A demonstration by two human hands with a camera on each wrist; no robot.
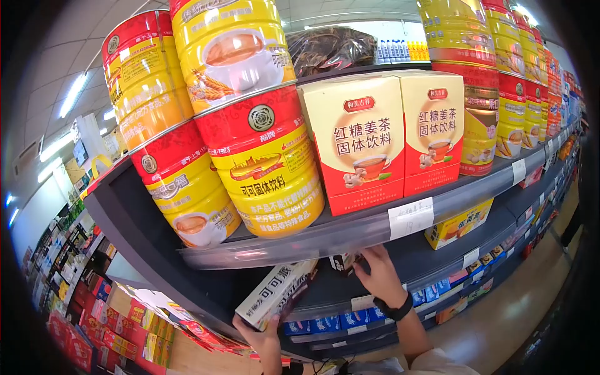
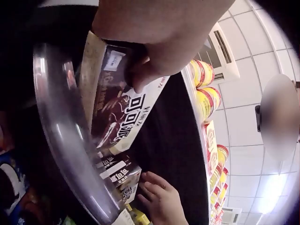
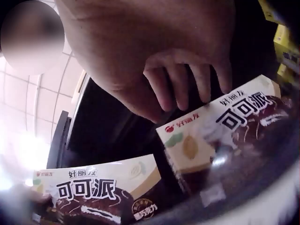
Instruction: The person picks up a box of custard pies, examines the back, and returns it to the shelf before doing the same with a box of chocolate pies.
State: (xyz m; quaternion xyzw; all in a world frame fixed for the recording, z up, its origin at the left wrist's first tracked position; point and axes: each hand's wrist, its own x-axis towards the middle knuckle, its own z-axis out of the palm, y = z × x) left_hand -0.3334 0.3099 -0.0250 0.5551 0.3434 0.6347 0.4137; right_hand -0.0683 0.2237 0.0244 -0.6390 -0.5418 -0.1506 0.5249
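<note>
My left hand [image 1: 261,337] grips a cocoa pie box [image 1: 269,297] by its near end, fingers and thumb around it, at the left of the lower shelf. In the left wrist view that box [image 2: 117,101] shows a brown and cream front, with the thumb on it. Beside it on the same shelf is a second cocoa pie box [image 3: 225,136], largely hidden by the upper shelf edge in the head view. My right hand [image 1: 382,281] reaches over this second box, fingertips at its top edge in the right wrist view and thumb near its corner.
The upper shelf's clear plastic edge [image 1: 300,253] overhangs both hands. On that shelf stand yellow and red tins [image 1: 269,169] and ginger tea boxes [image 1: 362,150]. A yellow box [image 1: 459,224] sits farther right on the lower shelf; blue packs [image 1: 356,317] line the one below.
</note>
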